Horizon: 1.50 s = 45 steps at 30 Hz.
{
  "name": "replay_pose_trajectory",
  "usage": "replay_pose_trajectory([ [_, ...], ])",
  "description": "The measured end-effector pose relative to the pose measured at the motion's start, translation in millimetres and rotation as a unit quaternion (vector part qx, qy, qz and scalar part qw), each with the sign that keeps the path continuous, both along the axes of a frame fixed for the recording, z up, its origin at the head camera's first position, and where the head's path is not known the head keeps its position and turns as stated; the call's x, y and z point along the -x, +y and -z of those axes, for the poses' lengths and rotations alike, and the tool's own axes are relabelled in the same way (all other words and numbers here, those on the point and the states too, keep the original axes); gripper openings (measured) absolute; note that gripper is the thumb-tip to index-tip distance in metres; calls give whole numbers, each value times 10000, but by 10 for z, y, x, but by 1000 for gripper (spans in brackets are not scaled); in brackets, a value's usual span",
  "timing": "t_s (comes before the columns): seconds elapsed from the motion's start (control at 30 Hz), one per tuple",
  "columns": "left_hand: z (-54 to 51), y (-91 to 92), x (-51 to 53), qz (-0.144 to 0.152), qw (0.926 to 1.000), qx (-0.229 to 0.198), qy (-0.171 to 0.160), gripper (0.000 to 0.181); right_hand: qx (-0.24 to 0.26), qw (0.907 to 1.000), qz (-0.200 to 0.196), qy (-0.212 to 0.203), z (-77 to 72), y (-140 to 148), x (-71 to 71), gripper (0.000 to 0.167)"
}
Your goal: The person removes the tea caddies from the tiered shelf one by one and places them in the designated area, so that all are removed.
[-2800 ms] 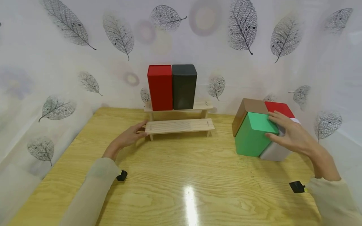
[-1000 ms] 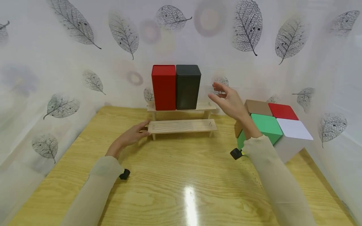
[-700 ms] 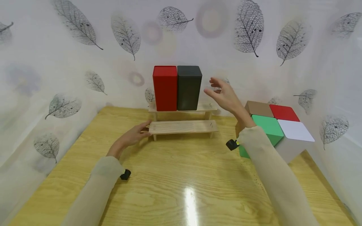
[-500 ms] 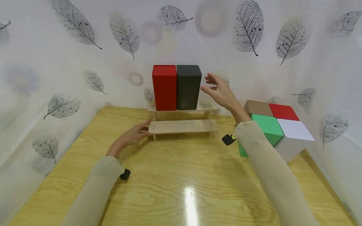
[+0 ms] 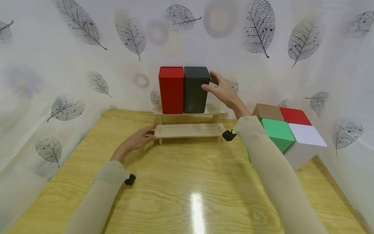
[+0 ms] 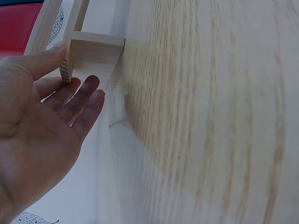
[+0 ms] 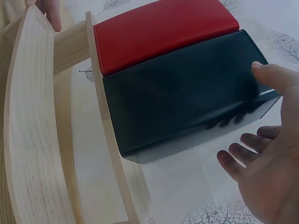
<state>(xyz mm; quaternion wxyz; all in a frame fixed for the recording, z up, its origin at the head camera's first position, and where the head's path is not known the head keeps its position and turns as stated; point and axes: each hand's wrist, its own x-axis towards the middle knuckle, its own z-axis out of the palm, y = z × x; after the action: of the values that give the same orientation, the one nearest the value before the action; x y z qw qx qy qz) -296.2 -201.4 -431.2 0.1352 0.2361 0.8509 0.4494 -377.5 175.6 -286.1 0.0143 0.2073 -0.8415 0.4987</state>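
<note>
A two-step wooden rack (image 5: 190,130) stands near the wall. At its left end my left hand (image 5: 137,139) pinches the lower step; in the left wrist view the thumb (image 6: 49,60) lies on one side of the board's end and fingers reach the other side. On the upper step a red box (image 5: 171,90) and a black box (image 5: 196,90) stand upright side by side. My right hand (image 5: 223,91) is at the black box's upper right, thumb before its front face. In the right wrist view its fingers (image 7: 240,151) are spread, apart from the box's side.
At the right of the wooden table (image 5: 163,188) several boxes are grouped: brown (image 5: 268,112), red (image 5: 295,116), green (image 5: 277,130) and white (image 5: 304,143). The right sleeve (image 5: 268,162) partly covers the green one. A leaf-patterned cloth (image 5: 187,45) hangs behind.
My right hand has left the boxes at the right and moved left to the black box, coming closer over the last second. The left hand has stayed on the rack's end.
</note>
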Motion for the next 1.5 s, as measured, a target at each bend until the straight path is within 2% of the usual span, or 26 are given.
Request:
replay_pose_trajectory([
  [0.27,-5,42,21,9,10000,-26,-44,69,472,9983,-297,-169,-46,-27,44,87],
  [0.43,0,58,30,46,10000,28,-26,69,688,9966,-343,-298,-45,-30,58,88],
  [0.67,1,48,36,36,10000,29,19,69,555,9982,-79,-194,-28,13,39,90],
  [0.9,22,21,39,-12,10000,-29,-55,68,518,9983,-172,-184,-54,68,-30,92],
  [1.07,23,10,27,-23,10000,-9,-90,69,612,9973,-382,-116,-44,133,-115,85],
  [1.23,18,11,24,-60,9999,-28,-111,69,603,9968,-470,-212,-47,224,-238,88],
  [1.5,11,0,17,-55,9999,6,-84,69,448,9967,-547,-404,-82,395,-560,92],
])
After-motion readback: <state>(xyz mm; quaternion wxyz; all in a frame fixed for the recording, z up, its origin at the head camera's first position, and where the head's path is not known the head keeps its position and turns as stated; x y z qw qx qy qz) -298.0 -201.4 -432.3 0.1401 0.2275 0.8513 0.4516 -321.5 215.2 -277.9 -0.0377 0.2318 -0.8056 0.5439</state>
